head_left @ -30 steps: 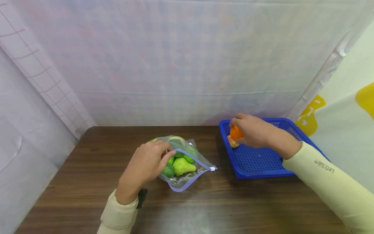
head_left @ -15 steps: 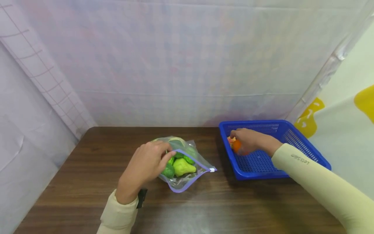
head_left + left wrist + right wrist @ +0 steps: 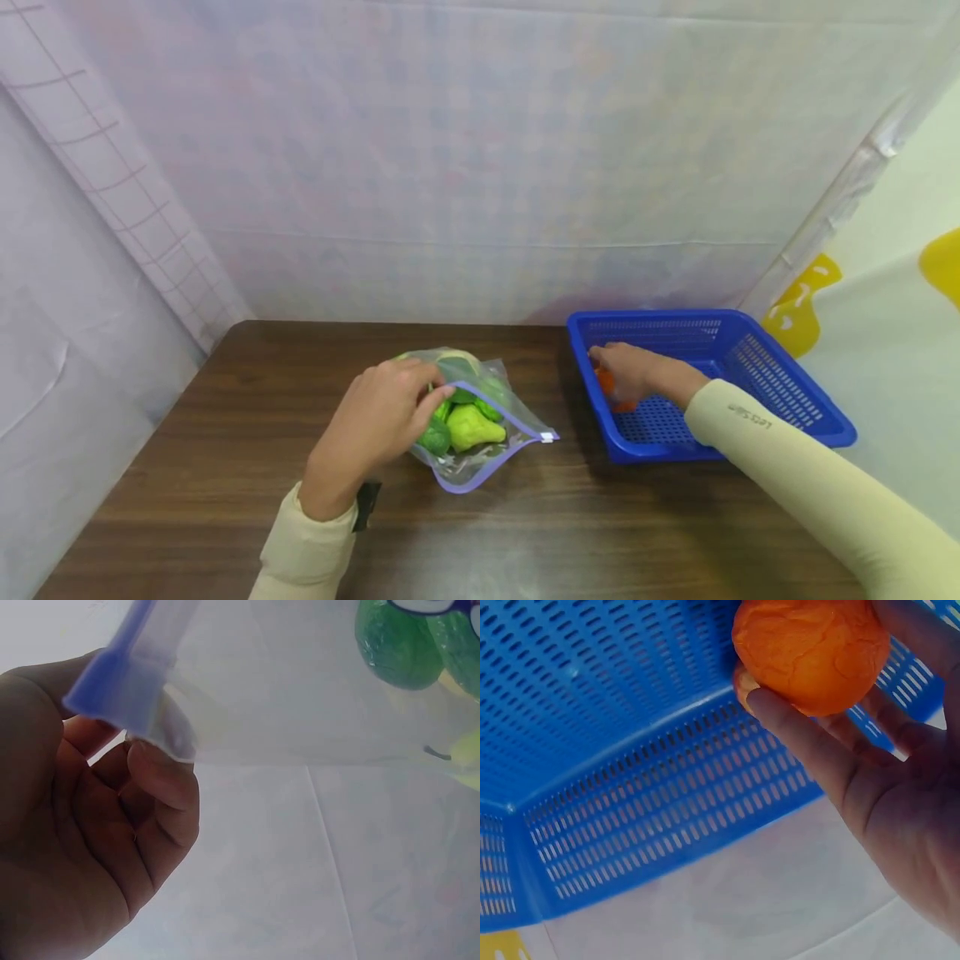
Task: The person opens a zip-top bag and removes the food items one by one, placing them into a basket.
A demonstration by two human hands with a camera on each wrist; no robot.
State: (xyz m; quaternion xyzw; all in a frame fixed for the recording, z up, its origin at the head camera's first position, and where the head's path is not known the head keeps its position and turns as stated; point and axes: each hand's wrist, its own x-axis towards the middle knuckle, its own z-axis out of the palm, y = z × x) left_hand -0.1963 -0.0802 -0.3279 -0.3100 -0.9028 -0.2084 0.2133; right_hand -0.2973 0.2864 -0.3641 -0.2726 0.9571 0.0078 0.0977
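Observation:
My left hand (image 3: 378, 412) pinches the purple-edged mouth of a clear zip bag (image 3: 517, 406) near its left end; the left wrist view has the zip edge (image 3: 120, 682) between thumb and fingers. Inside the bag lie a yellow-green pear (image 3: 472, 428) and several green vegetables or fruits (image 3: 435, 437). Down inside a blue plastic basket (image 3: 660, 455), my right hand (image 3: 630, 371) has its fingers curled round an orange round fruit (image 3: 810, 656) with a wrinkled skin. Behind that fruit, a small pale-reddish thing (image 3: 744, 686) is mostly hidden.
The basket stands at the right of the brown wooden table (image 3: 300, 350), beside the bag. Its walls are slotted (image 3: 667, 802). A pale curtain (image 3: 480, 167) hangs along the table's back edge. The white zip slider (image 3: 547, 437) sits at the bag's right corner.
My right hand has lowered with the orange fruit from the basket's rim level into its left part. The left hand still holds the bag mouth in the same place.

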